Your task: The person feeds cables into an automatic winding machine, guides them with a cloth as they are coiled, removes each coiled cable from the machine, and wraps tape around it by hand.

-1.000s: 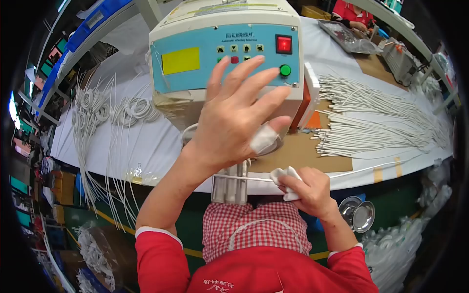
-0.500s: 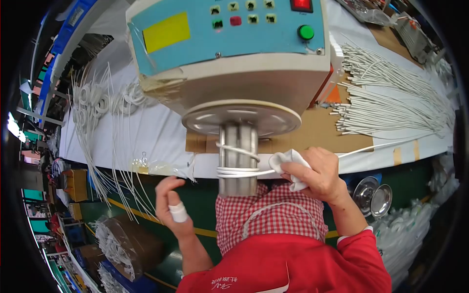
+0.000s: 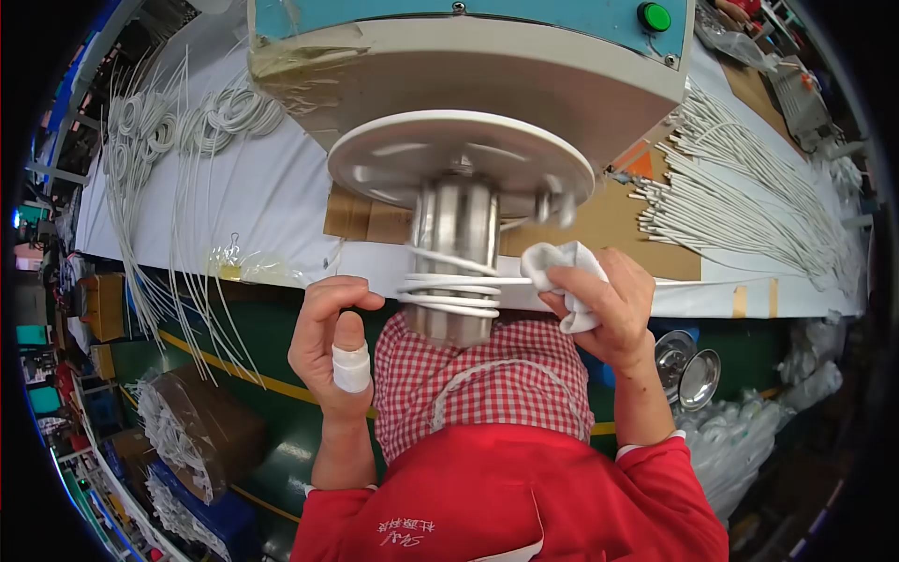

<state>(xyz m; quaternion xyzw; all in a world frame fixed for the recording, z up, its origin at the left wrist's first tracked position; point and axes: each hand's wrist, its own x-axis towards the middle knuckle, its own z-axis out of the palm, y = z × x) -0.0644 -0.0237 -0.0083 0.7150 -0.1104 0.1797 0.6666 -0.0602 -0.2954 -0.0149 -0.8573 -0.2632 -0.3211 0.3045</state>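
My right hand (image 3: 611,304) is closed on a folded white cloth (image 3: 567,272), which is pinched round a white cable (image 3: 510,281). From the cloth the cable runs left to a shiny metal spindle (image 3: 456,220), where several loops (image 3: 459,302) are wound. The spindle looks blurred, and a pale round disc (image 3: 375,164) sits behind it on the winding machine (image 3: 487,70). Left of the loops, my left hand (image 3: 328,342) is held with its fingers bent and apart from the thumb, holding nothing. White tape (image 3: 351,369) wraps its thumb.
Bundles of straight white cables (image 3: 740,211) lie at the right of the table. Coiled cables (image 3: 234,117) sit at the left, with loose ends hanging over the edge. Metal discs (image 3: 698,379) and plastic bags (image 3: 740,450) are low on the right; an open carton (image 3: 201,431) is low left.
More cable loops have gathered on the spindle. My left hand has come closer to the loops. My right hand keeps its hold on the cloth. The camera view has tilted down.
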